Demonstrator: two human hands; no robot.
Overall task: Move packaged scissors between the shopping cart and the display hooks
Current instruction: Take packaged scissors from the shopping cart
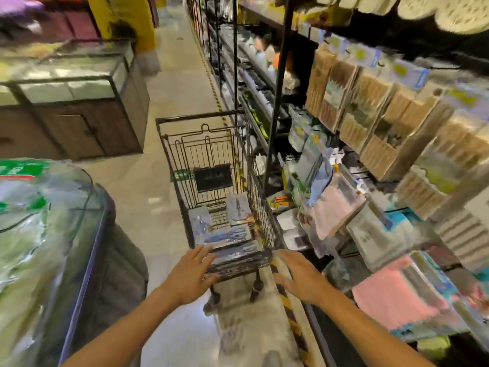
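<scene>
A black wire shopping cart [174,144] stands in the aisle ahead of me. Several packaged scissors [225,235] lie flat in its basket, another pack [238,209] further in. My left hand [189,274] reaches toward the cart's near end with fingers spread, over the nearest pack, holding nothing. My right hand [299,276] is stretched out just right of the cart's near corner, fingers straight and empty. The display hooks [354,181] on the right shelving carry hanging packets. The picture is blurred by motion.
A chest freezer [66,234] with a curved glass lid stands at the left. A wooden counter with glass cases [79,102] is further back left. Shelving [397,115] with hanging goods and pink cloths [391,295] lines the right. Yellow-black tape [288,308] marks the floor.
</scene>
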